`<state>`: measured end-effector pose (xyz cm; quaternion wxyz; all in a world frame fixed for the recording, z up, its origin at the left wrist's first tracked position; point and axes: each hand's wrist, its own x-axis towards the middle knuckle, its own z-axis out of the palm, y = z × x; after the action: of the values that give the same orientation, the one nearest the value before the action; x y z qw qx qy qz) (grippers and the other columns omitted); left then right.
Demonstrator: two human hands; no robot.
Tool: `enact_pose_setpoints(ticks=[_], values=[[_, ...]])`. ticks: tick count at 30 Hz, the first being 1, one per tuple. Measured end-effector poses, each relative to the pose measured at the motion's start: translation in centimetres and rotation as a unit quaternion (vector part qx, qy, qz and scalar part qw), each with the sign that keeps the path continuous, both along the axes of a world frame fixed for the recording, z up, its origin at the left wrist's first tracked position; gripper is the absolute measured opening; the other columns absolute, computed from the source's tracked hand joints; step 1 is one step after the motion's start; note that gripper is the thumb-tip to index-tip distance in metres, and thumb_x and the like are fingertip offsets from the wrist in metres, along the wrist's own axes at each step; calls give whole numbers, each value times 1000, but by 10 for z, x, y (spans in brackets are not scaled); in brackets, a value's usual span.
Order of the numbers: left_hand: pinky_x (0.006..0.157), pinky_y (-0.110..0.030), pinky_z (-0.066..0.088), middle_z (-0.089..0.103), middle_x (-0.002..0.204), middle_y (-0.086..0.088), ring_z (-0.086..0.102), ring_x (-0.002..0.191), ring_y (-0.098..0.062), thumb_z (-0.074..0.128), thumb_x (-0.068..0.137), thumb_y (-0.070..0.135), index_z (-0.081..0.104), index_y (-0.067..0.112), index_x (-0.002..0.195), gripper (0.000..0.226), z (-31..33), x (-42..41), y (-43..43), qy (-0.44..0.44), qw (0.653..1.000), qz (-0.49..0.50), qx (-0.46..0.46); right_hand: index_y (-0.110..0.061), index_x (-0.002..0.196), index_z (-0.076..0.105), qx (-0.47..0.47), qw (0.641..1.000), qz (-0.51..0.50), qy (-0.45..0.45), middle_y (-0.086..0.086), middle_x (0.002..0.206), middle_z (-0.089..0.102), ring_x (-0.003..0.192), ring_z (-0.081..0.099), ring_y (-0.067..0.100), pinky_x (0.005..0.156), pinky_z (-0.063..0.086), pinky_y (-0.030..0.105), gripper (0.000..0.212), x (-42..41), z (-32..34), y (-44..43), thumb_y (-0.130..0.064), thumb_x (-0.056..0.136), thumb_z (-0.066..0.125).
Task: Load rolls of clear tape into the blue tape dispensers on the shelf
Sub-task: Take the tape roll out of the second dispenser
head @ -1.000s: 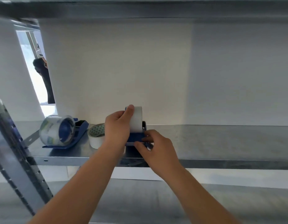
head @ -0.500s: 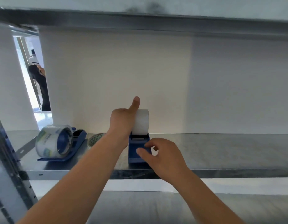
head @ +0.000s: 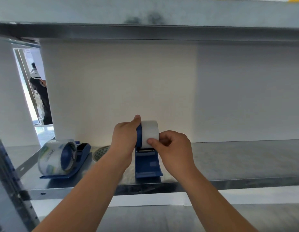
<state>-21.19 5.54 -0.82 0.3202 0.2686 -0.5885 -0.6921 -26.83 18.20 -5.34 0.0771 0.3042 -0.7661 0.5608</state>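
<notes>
A blue tape dispenser [head: 148, 166] stands on the metal shelf [head: 237, 163] at the middle, its handle toward me. A roll of clear tape [head: 149, 131] sits upright on its hub. My left hand [head: 124, 139] grips the left side of the roll and hub, thumb up over the top. My right hand [head: 172, 148] pinches the front right of the roll with thumb and fingers. At the left a second blue dispenser [head: 80, 158] lies on the shelf with a printed clear roll [head: 53, 158] loaded on it.
A loose tape roll [head: 101, 152] lies flat between the two dispensers, partly hidden by my left forearm. A steel upright [head: 9, 190] stands at the left edge. Another shelf [head: 145, 30] runs overhead. A person [head: 40, 92] stands beyond the doorway at far left.
My right hand rose from the dispenser's handle to the front of the roll. My left thumb came down onto the roll's top.
</notes>
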Motion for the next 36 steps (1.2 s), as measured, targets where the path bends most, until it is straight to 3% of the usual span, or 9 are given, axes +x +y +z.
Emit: enact_pose_setpoints(ticks=[5, 8, 11, 13, 20, 27, 31, 34, 36], values=[[89, -50, 59, 78, 82, -17, 70, 80, -33, 67, 99, 24, 65, 6, 79, 27, -4, 3, -2, 13, 1000, -16, 0, -23, 101, 73, 3, 1000, -21, 21, -9, 91, 71, 82, 64, 9, 70, 46, 20, 15, -11, -3, 22, -36, 93, 72], [84, -53, 62, 76, 60, -9, 73, 70, -37, 65, 101, 22, 66, 3, 84, 25, -2, 6, -1, 11, 999, -45, 1, -24, 120, 72, 129, 982, -68, 118, -6, 108, 67, 100, 56, 16, 80, 42, 28, 24, -27, -11, 39, -33, 99, 64], [90, -59, 60, 76, 71, -11, 73, 81, -42, 73, 91, 31, 62, 1, 80, 34, -3, 8, 0, 24, 999, -48, -4, -27, 118, 76, 299, 923, -113, 213, 0, 111, 72, 101, 57, 22, 86, 47, 35, 25, -33, -26, 46, -31, 96, 66], [96, -68, 54, 68, 85, -15, 70, 86, -45, 77, 72, 45, 59, 9, 83, 42, -7, 7, -1, 34, 999, -37, -13, -27, 107, 80, 322, 909, -136, 228, -1, 106, 76, 96, 63, 23, 89, 49, 37, 21, -31, -38, 46, -26, 87, 74], [71, -38, 41, 54, 84, -11, 51, 76, -25, 69, 93, 38, 59, 15, 87, 26, -13, 9, 3, 20, 996, -10, -89, -21, 121, 72, 221, 941, -165, 197, 4, 124, 72, 112, 66, 28, 101, 51, 53, 40, -15, -45, 46, -32, 84, 69], [60, -34, 33, 42, 65, -20, 37, 59, -20, 59, 100, 46, 49, -7, 68, 63, -18, 20, 3, 5, 975, 52, -215, -20, 133, 60, 102, 974, -136, 149, 1, 133, 66, 118, 59, 20, 103, 51, 37, 48, 0, -51, 46, -31, 87, 70], [81, -35, 48, 64, 96, 10, 60, 93, -15, 60, 97, 42, 62, 22, 98, 20, -33, 35, 13, 11, 948, 145, -283, -36, 133, 54, 15, 988, -128, 87, -32, 126, 51, 113, 50, -11, 94, 33, 5, 43, 11, -51, 50, -32, 93, 71], [90, -14, 38, 53, 106, 26, 53, 107, -11, 66, 94, 31, 55, 34, 102, 14, -45, 37, 46, 72, 911, 103, -392, -52, 122, 52, -102, 987, -126, -22, -44, 121, 52, 115, 50, -18, 90, 38, 6, 39, 27, -54, 64, -30, 95, 70], [89, -6, 34, 52, 108, 26, 52, 106, -5, 64, 90, 33, 54, 36, 103, 17, -50, 35, 71, 111, 889, 37, -443, -48, 126, 56, -179, 971, -138, -75, -32, 133, 57, 123, 55, -5, 98, 45, 17, 38, 34, -58, 76, -28, 96, 69]])
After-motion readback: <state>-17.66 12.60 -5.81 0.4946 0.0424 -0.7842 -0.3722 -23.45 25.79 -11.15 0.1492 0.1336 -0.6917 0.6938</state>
